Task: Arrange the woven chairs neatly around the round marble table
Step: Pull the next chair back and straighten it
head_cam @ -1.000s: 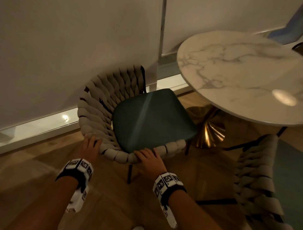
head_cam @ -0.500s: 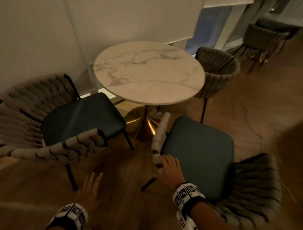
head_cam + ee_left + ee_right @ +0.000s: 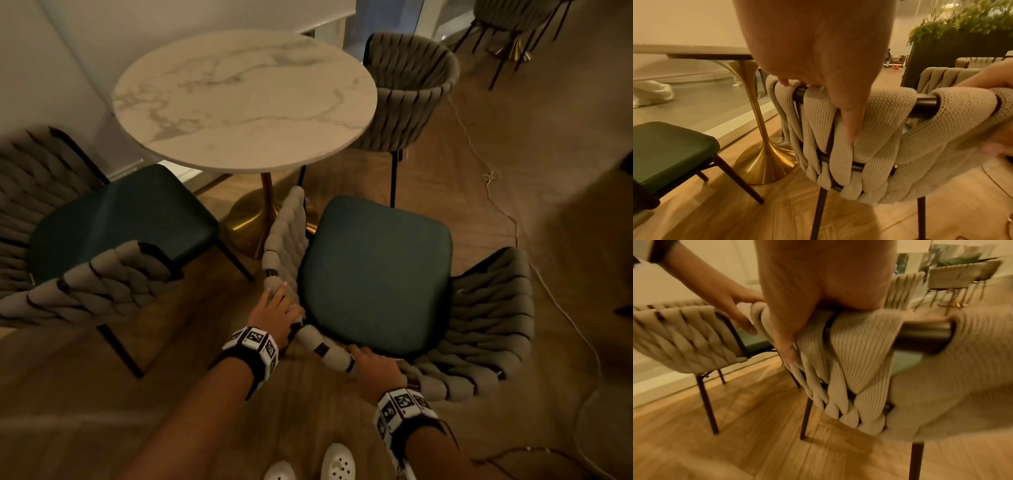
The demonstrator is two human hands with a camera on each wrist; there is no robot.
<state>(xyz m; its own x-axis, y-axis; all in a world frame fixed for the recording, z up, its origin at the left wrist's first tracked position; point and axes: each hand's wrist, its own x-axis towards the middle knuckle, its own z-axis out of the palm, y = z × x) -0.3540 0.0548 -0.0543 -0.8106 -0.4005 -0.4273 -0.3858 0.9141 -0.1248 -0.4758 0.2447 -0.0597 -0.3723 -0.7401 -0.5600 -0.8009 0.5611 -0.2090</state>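
The round marble table [image 3: 239, 96] stands on a gold pedestal [image 3: 250, 222]. Three woven chairs are around it. The near chair [image 3: 373, 274] has a dark green seat and a beige woven rim, and is turned at an angle to the table. My left hand [image 3: 275, 308] grips the rim on its left side, thumb down the outside of the weave [image 3: 869, 146]. My right hand [image 3: 375, 368] grips the rim [image 3: 849, 369] further round towards the back. The left chair [image 3: 120, 219] faces the table. The far chair [image 3: 411, 89] is tucked against the table's right edge.
A thin cable [image 3: 493, 178] runs across the wooden floor right of the chairs. Another chair and table set [image 3: 513, 20] stands at the far right. My white shoes [image 3: 337, 462] are just behind the near chair. A wall lies behind the table.
Both hands have left the left chair. The right hand went to the near chair first and slid back along its rim; the left hand has now taken hold beside it.
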